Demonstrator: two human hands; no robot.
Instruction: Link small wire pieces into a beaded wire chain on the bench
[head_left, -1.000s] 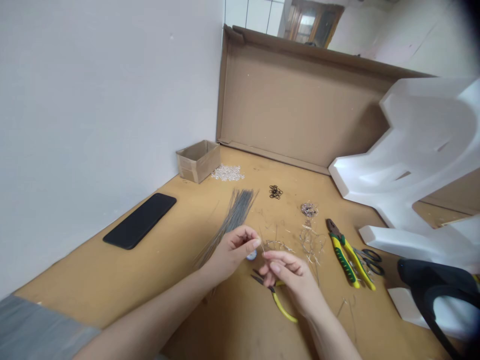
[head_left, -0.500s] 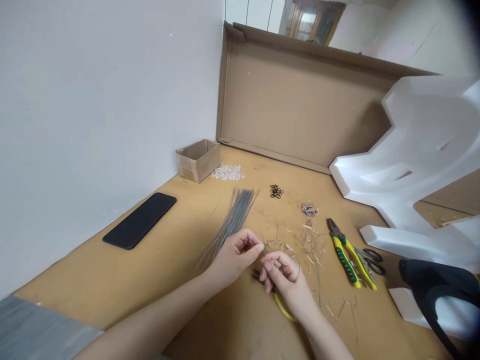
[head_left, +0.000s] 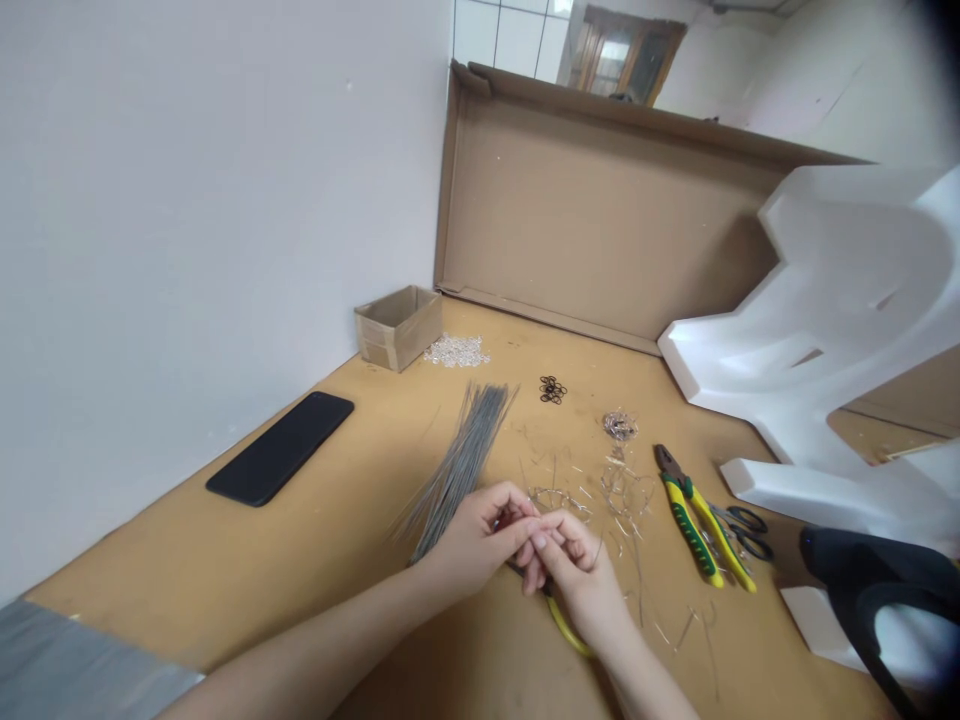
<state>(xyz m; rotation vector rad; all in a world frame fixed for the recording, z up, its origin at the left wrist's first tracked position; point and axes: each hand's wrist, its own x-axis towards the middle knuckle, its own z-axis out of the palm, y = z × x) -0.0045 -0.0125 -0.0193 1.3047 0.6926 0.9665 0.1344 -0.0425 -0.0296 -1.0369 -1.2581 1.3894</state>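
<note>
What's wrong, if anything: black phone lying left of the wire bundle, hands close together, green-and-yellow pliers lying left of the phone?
The pliers are misplaced: the head view shows them on the right, beside the scissors. The rest holds: black phone left of the wire bundle, left hand and right hand close together.

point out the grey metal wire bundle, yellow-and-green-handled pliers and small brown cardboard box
Grey metal wire bundle (head_left: pixel 463 462): head view, middle strands
Yellow-and-green-handled pliers (head_left: pixel 688 525): head view, one handle
Small brown cardboard box (head_left: pixel 417 334): head view, side wall
</note>
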